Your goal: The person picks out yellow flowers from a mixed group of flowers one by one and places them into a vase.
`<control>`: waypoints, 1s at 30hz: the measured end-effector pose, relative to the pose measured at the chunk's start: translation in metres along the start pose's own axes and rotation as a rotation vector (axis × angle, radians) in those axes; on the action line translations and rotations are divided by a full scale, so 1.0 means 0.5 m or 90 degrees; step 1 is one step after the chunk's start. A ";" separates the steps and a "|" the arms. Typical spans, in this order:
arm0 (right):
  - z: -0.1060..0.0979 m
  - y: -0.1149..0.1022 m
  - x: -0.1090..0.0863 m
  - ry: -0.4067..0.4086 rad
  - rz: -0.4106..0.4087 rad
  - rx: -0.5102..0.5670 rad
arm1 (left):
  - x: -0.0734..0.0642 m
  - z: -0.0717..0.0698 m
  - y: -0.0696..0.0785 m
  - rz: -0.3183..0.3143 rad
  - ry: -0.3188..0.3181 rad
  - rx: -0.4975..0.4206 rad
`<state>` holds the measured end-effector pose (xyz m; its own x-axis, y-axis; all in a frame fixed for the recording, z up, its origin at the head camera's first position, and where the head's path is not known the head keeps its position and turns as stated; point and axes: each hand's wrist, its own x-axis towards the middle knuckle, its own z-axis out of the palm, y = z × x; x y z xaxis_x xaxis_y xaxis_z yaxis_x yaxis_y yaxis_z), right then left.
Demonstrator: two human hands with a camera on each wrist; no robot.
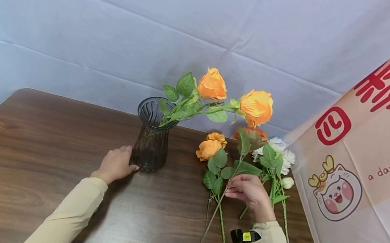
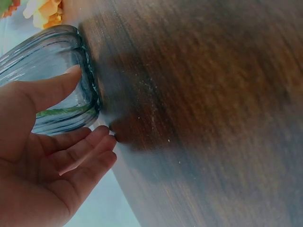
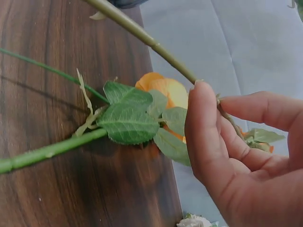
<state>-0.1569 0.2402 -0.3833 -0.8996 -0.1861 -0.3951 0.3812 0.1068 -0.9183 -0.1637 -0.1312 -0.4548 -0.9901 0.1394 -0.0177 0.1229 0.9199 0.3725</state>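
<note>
A dark ribbed glass vase (image 1: 151,148) stands on the table, two orange roses (image 1: 213,84) leaning out of it to the right. My left hand (image 1: 116,164) is at the left of its base; in the left wrist view, the thumb (image 2: 59,89) lies against the glass while the loosely extended fingers (image 2: 90,151) are at its other side. My right hand (image 1: 248,192) pinches the thin stem (image 3: 165,54) of another orange rose (image 1: 254,136) between thumb and fingertips. That bloom is partly hidden by leaves. Beneath the stem lies an orange flower (image 1: 208,149) with a green stem.
White flowers (image 1: 287,159) with green stems lie right of my right hand, near the table's right side. A pale cloth wall (image 1: 115,39) rises behind the brown table (image 1: 38,155). A printed banner (image 1: 373,168) hangs along the right.
</note>
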 end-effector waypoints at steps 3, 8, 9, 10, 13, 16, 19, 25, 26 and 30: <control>0.004 0.001 0.000 -0.013 -0.001 0.028 | 0.001 0.000 -0.001 -0.002 -0.001 0.000; 0.010 0.006 0.002 -0.027 0.003 0.061 | 0.001 0.000 0.000 -0.004 0.000 -0.001; 0.010 0.007 0.002 -0.029 0.004 0.068 | 0.001 0.000 0.000 -0.003 0.001 -0.001; 0.011 0.008 0.001 -0.031 0.002 0.074 | 0.001 0.000 0.000 -0.002 0.002 0.000; 0.013 0.011 0.000 -0.037 -0.005 0.094 | 0.000 -0.001 0.001 0.000 0.005 0.003; 0.016 0.014 -0.002 -0.041 -0.013 0.109 | -0.001 -0.001 0.001 0.001 0.005 0.007; 0.018 0.018 -0.003 -0.041 -0.019 0.119 | -0.001 -0.001 0.001 0.000 0.005 0.007; 0.022 0.020 -0.005 -0.044 -0.023 0.144 | -0.001 0.001 0.000 0.002 0.008 0.006; 0.022 0.020 -0.005 -0.044 -0.025 0.148 | 0.000 0.001 0.000 0.002 0.008 0.006; 0.024 0.020 -0.007 -0.047 -0.036 0.160 | 0.000 0.001 0.000 0.000 0.006 0.002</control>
<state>-0.1474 0.2303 -0.3913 -0.9068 -0.2562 -0.3348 0.3795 -0.1503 -0.9129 -0.1636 -0.1311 -0.4551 -0.9907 0.1356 -0.0085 0.1229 0.9208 0.3702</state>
